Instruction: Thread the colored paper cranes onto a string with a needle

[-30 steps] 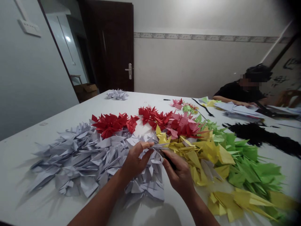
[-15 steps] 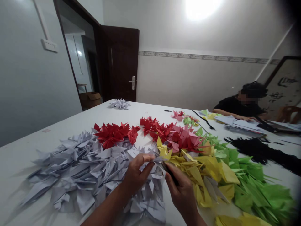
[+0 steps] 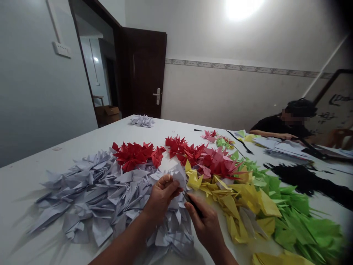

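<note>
My left hand (image 3: 162, 195) pinches a white folded paper piece (image 3: 179, 175) between thumb and fingers, above the edge of the white pile. In my right hand (image 3: 206, 221) is a slim dark-handled tool (image 3: 193, 204), whose thin tip points toward the paper; its exact kind is unclear. The tip is close to my left fingertips, and whether it touches the paper cannot be made out. White folded paper cranes (image 3: 110, 195) spread under and left of my hands. Yellow folded papers (image 3: 237, 195) lie just right of my right hand.
Red folded papers (image 3: 135, 154) and pink ones (image 3: 217, 162) sit beyond my hands. Green ones (image 3: 298, 209) lie at right, near black strands (image 3: 300, 176). Across the white table (image 3: 171, 127), a person (image 3: 284, 123) sits by paper sheets (image 3: 278, 145). A dark door (image 3: 143, 73) stands open behind.
My left hand has turned the white paper more upright and lifted it slightly. My right hand with the tool has shifted a little left and down. The view has moved slightly.
</note>
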The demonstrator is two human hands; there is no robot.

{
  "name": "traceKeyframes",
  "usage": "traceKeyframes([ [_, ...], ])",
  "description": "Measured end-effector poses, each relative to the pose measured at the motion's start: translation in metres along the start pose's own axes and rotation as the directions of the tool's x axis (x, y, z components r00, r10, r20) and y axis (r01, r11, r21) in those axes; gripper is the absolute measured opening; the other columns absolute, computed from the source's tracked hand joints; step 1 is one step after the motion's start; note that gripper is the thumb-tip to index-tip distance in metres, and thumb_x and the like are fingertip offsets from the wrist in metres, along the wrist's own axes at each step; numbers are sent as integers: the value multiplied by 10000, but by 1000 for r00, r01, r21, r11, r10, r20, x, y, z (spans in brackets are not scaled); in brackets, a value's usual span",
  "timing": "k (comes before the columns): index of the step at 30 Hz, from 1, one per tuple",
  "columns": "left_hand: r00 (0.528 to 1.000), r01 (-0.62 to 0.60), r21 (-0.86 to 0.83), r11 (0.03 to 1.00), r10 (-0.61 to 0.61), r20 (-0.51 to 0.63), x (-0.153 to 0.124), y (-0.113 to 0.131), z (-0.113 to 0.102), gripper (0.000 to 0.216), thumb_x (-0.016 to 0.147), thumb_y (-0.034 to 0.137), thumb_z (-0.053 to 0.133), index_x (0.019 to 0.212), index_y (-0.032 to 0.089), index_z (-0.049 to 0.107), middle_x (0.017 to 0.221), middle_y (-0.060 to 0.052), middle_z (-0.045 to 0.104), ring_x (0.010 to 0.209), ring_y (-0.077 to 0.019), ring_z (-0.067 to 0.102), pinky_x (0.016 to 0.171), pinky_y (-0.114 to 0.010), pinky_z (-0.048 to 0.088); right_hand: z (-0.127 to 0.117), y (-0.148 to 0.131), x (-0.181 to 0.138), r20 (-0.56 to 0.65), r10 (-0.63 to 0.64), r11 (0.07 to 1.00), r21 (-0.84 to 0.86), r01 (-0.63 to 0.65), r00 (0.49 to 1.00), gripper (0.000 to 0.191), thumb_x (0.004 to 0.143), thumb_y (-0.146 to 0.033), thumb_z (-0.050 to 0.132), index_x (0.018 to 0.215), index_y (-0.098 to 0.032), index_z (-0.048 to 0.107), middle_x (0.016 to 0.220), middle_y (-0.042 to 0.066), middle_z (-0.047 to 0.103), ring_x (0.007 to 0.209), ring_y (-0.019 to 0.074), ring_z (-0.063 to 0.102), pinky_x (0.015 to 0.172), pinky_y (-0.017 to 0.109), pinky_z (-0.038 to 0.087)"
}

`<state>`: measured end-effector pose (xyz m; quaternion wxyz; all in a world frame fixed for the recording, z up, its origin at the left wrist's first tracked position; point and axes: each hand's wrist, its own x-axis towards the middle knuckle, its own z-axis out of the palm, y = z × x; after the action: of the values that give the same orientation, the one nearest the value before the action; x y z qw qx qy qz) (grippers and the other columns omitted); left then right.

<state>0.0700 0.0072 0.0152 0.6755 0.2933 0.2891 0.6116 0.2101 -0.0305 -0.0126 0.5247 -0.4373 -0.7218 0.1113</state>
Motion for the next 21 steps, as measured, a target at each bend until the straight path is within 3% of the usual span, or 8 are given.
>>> traceKeyframes([
  [6, 995, -46, 106, 993, 37, 90, 2, -6, -6, 324, 552, 330, 838, 719, 151, 627, 646, 13, 659, 584, -86, 607, 566, -156, 447, 0, 3, 0, 21, -14, 1000, -1, 14, 1000, 222, 856, -251, 540, 1026, -188, 667, 915, 69, 730, 830, 184, 696, 689, 217, 556],
  [13, 995, -48, 121, 992, 37, 91, 0, -4, -5, 367, 522, 336, 851, 719, 155, 599, 651, 14, 658, 578, -97, 605, 579, -179, 451, -1, 1, 0, -17, -38, 999, 2, 38, 999, 212, 855, -251, 538, 1000, -190, 679, 887, 64, 734, 789, 185, 701, 664, 217, 557],
  [21, 966, -255, 202, 946, 256, 20, 12, 9, -21, 339, 616, 391, 787, 815, 167, 628, 680, 28, 610, 568, -69, 543, 551, -168, 423, 2, 8, -1, -31, -60, 997, -43, 58, 998, 213, 856, -252, 539, 1013, -172, 658, 901, 78, 727, 800, 181, 696, 680, 213, 548],
])
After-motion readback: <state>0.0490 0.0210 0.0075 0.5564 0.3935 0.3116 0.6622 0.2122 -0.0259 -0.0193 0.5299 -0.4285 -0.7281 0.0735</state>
